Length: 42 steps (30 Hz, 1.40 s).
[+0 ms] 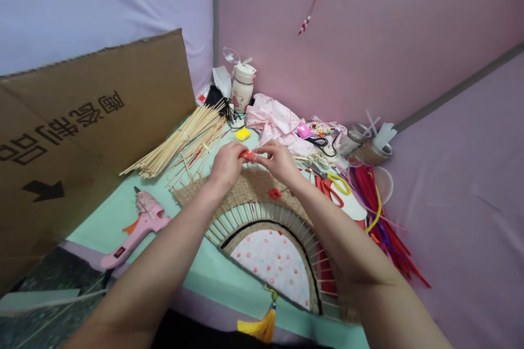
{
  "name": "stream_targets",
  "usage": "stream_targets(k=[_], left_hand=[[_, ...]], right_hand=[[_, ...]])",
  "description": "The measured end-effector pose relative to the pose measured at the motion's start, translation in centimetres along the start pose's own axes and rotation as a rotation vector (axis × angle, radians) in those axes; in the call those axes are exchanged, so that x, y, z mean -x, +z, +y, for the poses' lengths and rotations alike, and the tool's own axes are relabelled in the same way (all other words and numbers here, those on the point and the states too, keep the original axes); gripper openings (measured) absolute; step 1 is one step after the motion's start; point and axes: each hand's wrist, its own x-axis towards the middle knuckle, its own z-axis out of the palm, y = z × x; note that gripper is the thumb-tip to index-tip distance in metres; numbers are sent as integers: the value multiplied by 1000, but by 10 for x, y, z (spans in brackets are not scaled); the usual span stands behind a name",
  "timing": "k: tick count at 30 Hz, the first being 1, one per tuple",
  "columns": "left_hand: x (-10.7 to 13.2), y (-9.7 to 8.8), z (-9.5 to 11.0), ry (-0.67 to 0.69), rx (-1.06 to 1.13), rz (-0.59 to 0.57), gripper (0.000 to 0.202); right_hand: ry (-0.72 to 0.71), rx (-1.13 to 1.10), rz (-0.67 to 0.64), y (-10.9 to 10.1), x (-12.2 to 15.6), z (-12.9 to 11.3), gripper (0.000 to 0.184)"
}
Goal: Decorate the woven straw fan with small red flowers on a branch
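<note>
Above the far edge of a half-round woven fan, my two hands meet over a small shiny red piece [247, 156] whose kind I cannot make out. My left hand [226, 166] is closed with its fingertips on the piece. From the other side my right hand [280, 162] pinches at its pale end. Below lies the fan [270, 262], with a floral cloth centre, a black trim, thin stick ribs and a straw-coloured woven band. A small red ornament [275, 193] rests on that band. A yellow tassel [262, 327] hangs at the fan's near edge.
A pink glue gun [139, 226] lies at the left, before a cardboard panel [94, 131]. Bamboo sticks [180, 142], a white bottle [243, 87] and pink cloth [272, 120] stand or lie behind. Scissors [331, 185] and red pipe cleaners [387, 223] are at the right.
</note>
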Motion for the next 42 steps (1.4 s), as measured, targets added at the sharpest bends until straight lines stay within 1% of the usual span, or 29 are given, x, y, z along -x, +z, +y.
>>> stream_targets(k=[5, 8, 11, 14, 17, 19, 20, 22, 23, 24, 25, 26, 27, 29, 31, 32, 35, 37, 40, 42], left_hand=[[0, 2, 4, 22, -11, -1, 15], [1, 1, 5, 26, -8, 10, 14], [2, 2, 3, 5, -23, 29, 15], [3, 3, 2, -10, -31, 44, 16], [5, 2, 3, -5, -53, 34, 18], [5, -1, 3, -1, -82, 9, 19], [5, -4, 2, -6, -104, -4, 20], [3, -9, -2, -41, -162, -18, 22], [1, -12, -5, -72, -196, -20, 22], [-1, -14, -8, -110, -229, -21, 21], [-3, -15, -13, -149, -257, -24, 21], [-5, -15, -17, -184, -275, -30, 20], [-6, -14, -21, -211, -286, -39, 20], [-7, -11, -28, -241, -287, -47, 21], [-5, -7, -30, -237, -293, -39, 26], [-4, -5, -29, -226, -306, -25, 28], [3, -6, -21, -190, -344, 42, 31], [6, -9, -13, -185, -328, 74, 31], [9, -13, -3, -200, -228, 103, 29], [9, -13, 1, -201, -96, 124, 27]], right_hand=[[-48, 75, 21, -5, 1, -6, 12], [-74, 164, -5, -4, 1, -11, 8], [-84, 282, -50, -1, 1, -14, 9], [-80, 363, -62, 5, 1, -15, 12], [-60, 363, -40, 10, -2, -12, 12], [-1, 229, -91, 10, -6, -8, 12], [68, 111, -142, 8, -8, -5, 13], [266, -191, -248, 2, -13, 2, 15], [360, -339, -275, -2, -16, 6, 16], [424, -456, -276, -5, -18, 11, 16], [449, -524, -254, -7, -20, 16, 17], [438, -529, -220, -7, -22, 21, 17], [398, -461, -182, -6, -24, 26, 18], [295, -212, -109, 1, -28, 35, 17], [209, 2, -67, 12, -32, 41, 15], [179, 61, -64, 17, -34, 43, 13], [124, 120, -90, 30, -38, 40, 12], [71, 206, -119, 36, -41, 36, 12], [30, 316, -156, 43, -45, 31, 10], [52, 305, -157, 44, -47, 29, 11]])
